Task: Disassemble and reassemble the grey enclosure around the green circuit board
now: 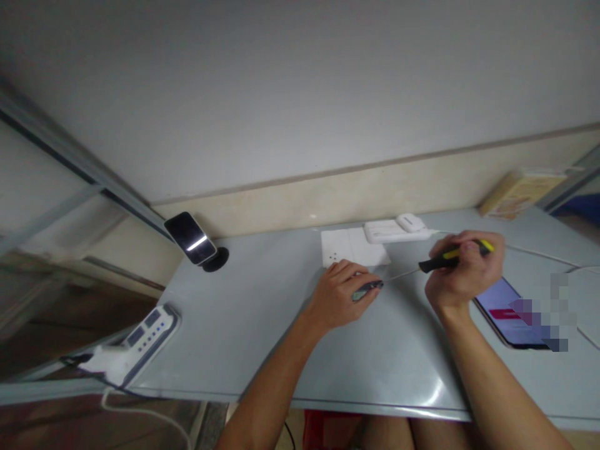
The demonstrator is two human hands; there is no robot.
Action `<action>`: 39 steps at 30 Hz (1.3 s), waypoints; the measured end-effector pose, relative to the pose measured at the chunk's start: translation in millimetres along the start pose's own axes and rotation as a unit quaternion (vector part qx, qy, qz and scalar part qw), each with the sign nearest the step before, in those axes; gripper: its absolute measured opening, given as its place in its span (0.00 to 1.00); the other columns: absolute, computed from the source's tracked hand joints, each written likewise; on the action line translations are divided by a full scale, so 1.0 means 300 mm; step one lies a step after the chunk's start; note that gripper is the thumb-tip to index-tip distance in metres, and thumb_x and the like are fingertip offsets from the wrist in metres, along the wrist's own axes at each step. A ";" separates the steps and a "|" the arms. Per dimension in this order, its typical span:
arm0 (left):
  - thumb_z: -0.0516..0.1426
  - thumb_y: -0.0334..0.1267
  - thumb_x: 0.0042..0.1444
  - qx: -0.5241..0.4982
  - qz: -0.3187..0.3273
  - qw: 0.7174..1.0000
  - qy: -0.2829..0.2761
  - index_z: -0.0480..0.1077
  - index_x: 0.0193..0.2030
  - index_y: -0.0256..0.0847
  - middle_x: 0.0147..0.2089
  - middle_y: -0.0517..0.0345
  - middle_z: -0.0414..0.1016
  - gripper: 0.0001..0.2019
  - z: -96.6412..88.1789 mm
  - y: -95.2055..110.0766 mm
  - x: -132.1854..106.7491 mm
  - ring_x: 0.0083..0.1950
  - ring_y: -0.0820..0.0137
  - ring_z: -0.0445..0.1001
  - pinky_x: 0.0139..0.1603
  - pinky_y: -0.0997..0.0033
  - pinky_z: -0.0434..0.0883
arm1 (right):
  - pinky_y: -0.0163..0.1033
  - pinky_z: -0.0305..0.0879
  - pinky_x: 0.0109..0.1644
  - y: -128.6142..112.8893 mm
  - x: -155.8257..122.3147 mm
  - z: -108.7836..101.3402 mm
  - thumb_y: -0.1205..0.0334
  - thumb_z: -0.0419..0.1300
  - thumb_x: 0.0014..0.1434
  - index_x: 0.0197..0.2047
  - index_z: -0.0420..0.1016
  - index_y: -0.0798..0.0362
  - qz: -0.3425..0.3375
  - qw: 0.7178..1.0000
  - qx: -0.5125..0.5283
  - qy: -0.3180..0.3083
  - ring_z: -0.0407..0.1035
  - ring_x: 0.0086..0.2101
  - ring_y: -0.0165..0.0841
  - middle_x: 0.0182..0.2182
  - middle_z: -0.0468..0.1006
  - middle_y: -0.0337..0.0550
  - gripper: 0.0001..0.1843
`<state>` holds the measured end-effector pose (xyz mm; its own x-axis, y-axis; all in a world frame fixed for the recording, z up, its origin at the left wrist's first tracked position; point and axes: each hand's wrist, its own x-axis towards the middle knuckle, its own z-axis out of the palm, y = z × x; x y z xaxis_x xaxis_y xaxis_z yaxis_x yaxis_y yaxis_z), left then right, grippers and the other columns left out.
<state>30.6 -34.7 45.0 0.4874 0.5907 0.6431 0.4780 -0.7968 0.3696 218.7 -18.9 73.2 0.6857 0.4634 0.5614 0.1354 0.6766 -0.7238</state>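
My right hand is wrapped round the black-and-yellow handle of a screwdriver. Its thin metal shaft points left, the tip at or close to the end of a small dark object with a greenish side. My left hand grips that object between thumb and fingers, low over the table; its exact kind cannot be made out. Just beyond the left fingers lies a white sheet, with several tiny dark pieces on its left part.
Behind the sheet stands a white power strip with a plugged-in charger. A phone lies right of my right forearm. At left are a phone on a stand and a white multi-socket. A yellow box sits at the back right.
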 end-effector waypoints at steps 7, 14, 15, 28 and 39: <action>0.59 0.39 0.64 0.008 0.014 1.000 -0.004 0.78 0.43 0.41 0.40 0.53 0.80 0.07 0.000 -0.004 0.002 0.43 0.68 0.77 0.48 0.64 0.76 | 0.37 0.53 0.21 0.011 -0.005 -0.007 0.57 0.60 0.58 0.32 0.70 0.48 -0.014 1.000 -0.010 -0.020 0.61 0.19 0.30 0.22 0.66 0.34 0.05; 0.59 0.39 0.65 0.009 0.023 1.000 -0.002 0.78 0.42 0.40 0.40 0.52 0.80 0.08 0.001 -0.007 0.001 0.42 0.69 0.77 0.46 0.64 0.76 | 0.38 0.53 0.23 0.006 -0.013 -0.009 0.55 0.60 0.59 0.33 0.70 0.48 -0.047 0.998 -0.033 -0.036 0.60 0.19 0.32 0.21 0.66 0.34 0.07; 0.59 0.39 0.65 0.009 0.021 1.000 -0.006 0.78 0.42 0.40 0.40 0.52 0.80 0.08 0.001 -0.007 0.001 0.42 0.69 0.77 0.46 0.64 0.76 | 0.39 0.53 0.24 0.005 -0.015 -0.009 0.55 0.60 0.60 0.33 0.71 0.47 -0.046 0.997 -0.035 -0.042 0.61 0.19 0.32 0.21 0.67 0.35 0.07; 0.61 0.38 0.62 -0.005 0.019 1.000 -0.006 0.77 0.39 0.40 0.40 0.52 0.80 0.05 0.007 -0.016 -0.004 0.42 0.68 0.78 0.46 0.64 0.76 | 0.39 0.62 0.32 -0.072 0.045 0.008 0.48 0.65 0.59 0.48 0.81 0.48 0.069 0.932 0.020 -0.356 0.65 0.32 0.34 0.32 0.71 0.41 0.18; 0.60 0.39 0.64 0.019 0.027 0.999 0.020 0.75 0.33 0.40 0.38 0.54 0.80 0.09 0.016 -0.008 -0.004 0.40 0.69 0.78 0.43 0.66 0.74 | 0.37 0.64 0.31 -0.057 0.053 0.093 0.44 0.70 0.53 0.32 0.69 0.49 0.195 0.876 0.156 -0.412 0.66 0.29 0.31 0.29 0.71 0.37 0.20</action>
<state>32.2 -32.9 40.0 0.4844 0.5406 0.6878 0.4796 -0.8217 0.3081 207.4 -7.1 105.7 -0.1300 0.8631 0.4879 -0.2837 0.4392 -0.8525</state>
